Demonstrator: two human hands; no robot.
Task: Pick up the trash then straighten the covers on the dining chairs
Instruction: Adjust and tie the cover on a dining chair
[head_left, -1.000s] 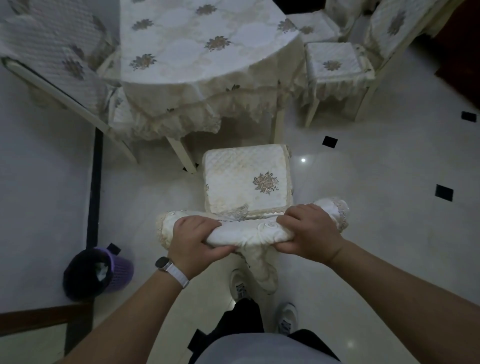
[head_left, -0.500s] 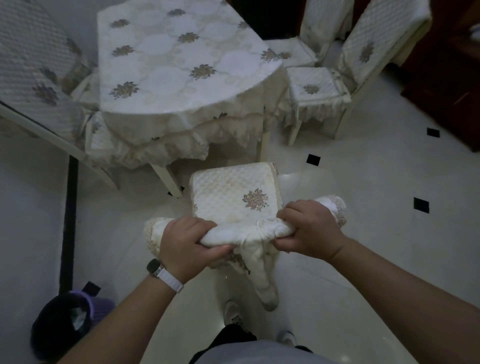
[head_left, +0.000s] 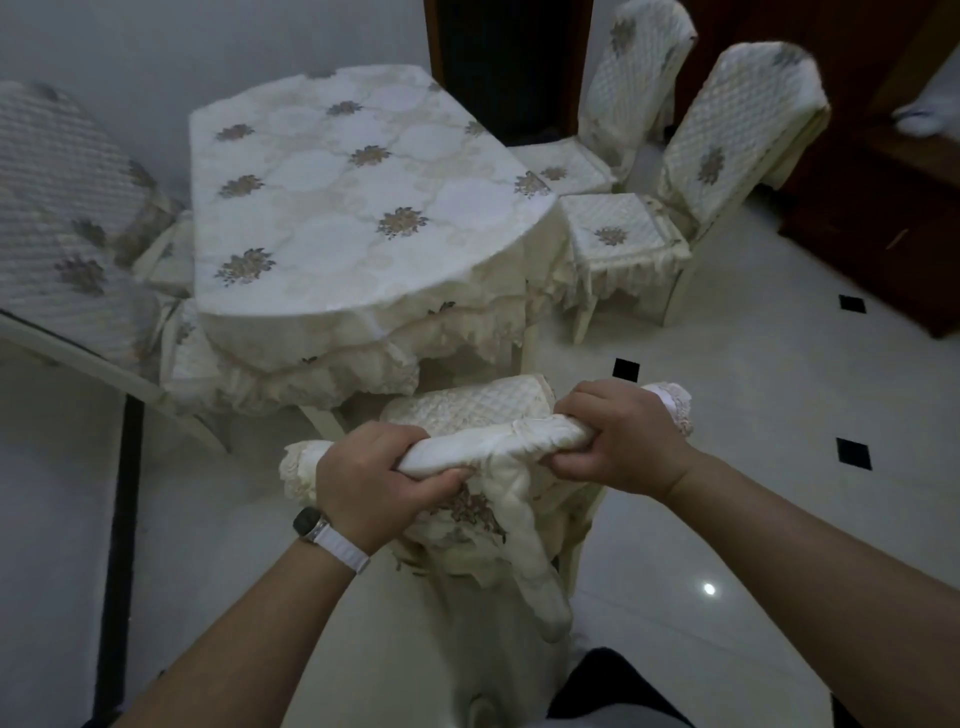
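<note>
The chair (head_left: 467, 402) being worked on stands at the near side of the dining table (head_left: 332, 208), its quilted seat pushed in toward the table's frilled hem. Its back cover (head_left: 498, 447) is not spread out. It is bunched into a thick roll along the top of the chair back. The left hand (head_left: 379, 478) has its fingers curled tightly round one end of that roll, thumb underneath. The right hand (head_left: 618, 441) grips the other end the same way, on the side further from the table's left corner.

The worry, I think, is an uneven pull. If one hand draws down harder, the cover will likely settle crooked, with its flower motif off-centre. The lace trim (head_left: 675, 405) poking out past the right hand looks delicate, and a sharp tug could tear it. A padded tie (head_left: 535, 561) dangles below the roll, away from the table, and might get trapped under the fabric. Pulling hard toward the body could also tip the light chair back from the table.
</note>
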